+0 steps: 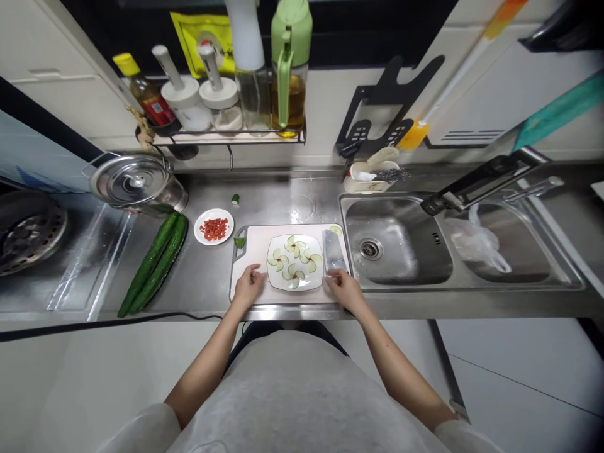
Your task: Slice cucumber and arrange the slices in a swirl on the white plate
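A white square plate (296, 284) rests on the cutting board (257, 242), with cucumber slices (296, 246) laid on it in several pinwheels with small red centres. My left hand (249, 288) is beside the plate's left edge, fingers loosely curved and apart, holding nothing. On the other side, my right hand (345, 289) reaches toward the plate's right edge with parted fingers. Whether its fingertips touch the rim I cannot tell. Just beyond that hand lies a cleaver (334, 250), its handle mostly hidden. A cucumber slice (335, 230) and a green cucumber piece (240, 241) lie on the board.
Left of the board are a small plate (198, 234) of chopped red pieces (214, 229), two long cucumbers (155, 264) and a lidded steel pot (139, 182). A cucumber end (234, 199) lies behind. The double sink (399, 242) is at right; a seasoning rack (226, 136) hangs above.
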The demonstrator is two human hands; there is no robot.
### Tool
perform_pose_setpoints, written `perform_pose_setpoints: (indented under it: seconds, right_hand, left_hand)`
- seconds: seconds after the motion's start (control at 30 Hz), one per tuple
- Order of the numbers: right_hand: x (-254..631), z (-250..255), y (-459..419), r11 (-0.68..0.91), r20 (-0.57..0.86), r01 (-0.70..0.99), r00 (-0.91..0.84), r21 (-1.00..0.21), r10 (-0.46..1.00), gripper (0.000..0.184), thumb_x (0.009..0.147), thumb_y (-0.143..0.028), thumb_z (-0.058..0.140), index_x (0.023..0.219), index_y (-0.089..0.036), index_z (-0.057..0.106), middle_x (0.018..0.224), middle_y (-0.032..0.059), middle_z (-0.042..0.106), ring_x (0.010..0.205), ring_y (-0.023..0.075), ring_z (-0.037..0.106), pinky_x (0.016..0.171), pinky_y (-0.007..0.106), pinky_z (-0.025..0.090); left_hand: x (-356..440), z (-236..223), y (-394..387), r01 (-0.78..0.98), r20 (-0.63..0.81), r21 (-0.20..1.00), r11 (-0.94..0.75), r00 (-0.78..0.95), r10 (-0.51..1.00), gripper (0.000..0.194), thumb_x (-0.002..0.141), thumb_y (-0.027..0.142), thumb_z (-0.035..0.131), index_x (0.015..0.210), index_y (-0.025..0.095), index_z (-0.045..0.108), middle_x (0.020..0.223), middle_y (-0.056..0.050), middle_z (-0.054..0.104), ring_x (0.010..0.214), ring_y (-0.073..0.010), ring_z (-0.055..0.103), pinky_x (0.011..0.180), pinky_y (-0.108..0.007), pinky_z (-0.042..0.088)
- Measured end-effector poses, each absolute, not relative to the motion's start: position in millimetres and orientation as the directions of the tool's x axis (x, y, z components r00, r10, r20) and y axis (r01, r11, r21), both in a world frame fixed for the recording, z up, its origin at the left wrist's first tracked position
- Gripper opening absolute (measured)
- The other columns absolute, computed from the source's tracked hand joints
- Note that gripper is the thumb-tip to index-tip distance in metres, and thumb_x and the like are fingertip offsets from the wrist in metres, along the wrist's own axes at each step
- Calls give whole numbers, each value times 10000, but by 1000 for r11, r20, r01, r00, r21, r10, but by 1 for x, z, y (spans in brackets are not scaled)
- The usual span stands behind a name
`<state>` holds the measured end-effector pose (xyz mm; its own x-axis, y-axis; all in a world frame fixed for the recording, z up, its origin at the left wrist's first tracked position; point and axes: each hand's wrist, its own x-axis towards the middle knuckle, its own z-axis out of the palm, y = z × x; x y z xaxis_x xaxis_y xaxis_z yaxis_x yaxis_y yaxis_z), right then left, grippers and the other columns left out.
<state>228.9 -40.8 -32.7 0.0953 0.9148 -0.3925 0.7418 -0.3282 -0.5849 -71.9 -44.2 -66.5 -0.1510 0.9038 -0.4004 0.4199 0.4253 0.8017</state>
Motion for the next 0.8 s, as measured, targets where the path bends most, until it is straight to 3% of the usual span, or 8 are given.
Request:
perform_pose_setpoints:
  seconds: [0.27,0.53,0.67,0.8]
  right_hand:
    - [203,-48,-50,-391,-432,642,101,-660,896,410,811,-355,492,1152,-129,524,633,-23,600,608,167,582,606,258,396]
    - [195,-61,-40,-419,-401,655,190,-628,896,304,747,-233,460,1028,-151,544,614,-10,606,622,180,567,608,255,375]
    - [195,-55,-39,-433,-403,573,188,-696,896,245,693,-231,466,928,-185,516,546,-47,547,564,171,548,582,256,381]
    - [199,-31,-43,-437,-411,374,151,-818,899,218,679,-287,490,884,-218,455,500,-98,460,475,142,510,527,249,386]
  left_hand:
    - [-52,-70,-37,457,-414,785,419,-117,903,384,783,288,537,1143,155,560,722,12,610,666,-132,581,720,-274,448]
    - [-45,-68,-32,478,-428,762,436,-134,894,372,696,155,561,1067,180,579,642,55,532,615,-110,549,664,-244,440]
    - [-44,-59,-34,354,-451,812,464,-123,884,347,679,172,568,1026,180,566,607,70,488,577,-99,516,626,-232,430]
    - [-44,-36,-44,131,-445,881,454,-95,891,354,672,227,576,1019,174,533,617,73,474,555,-81,482,588,-211,408]
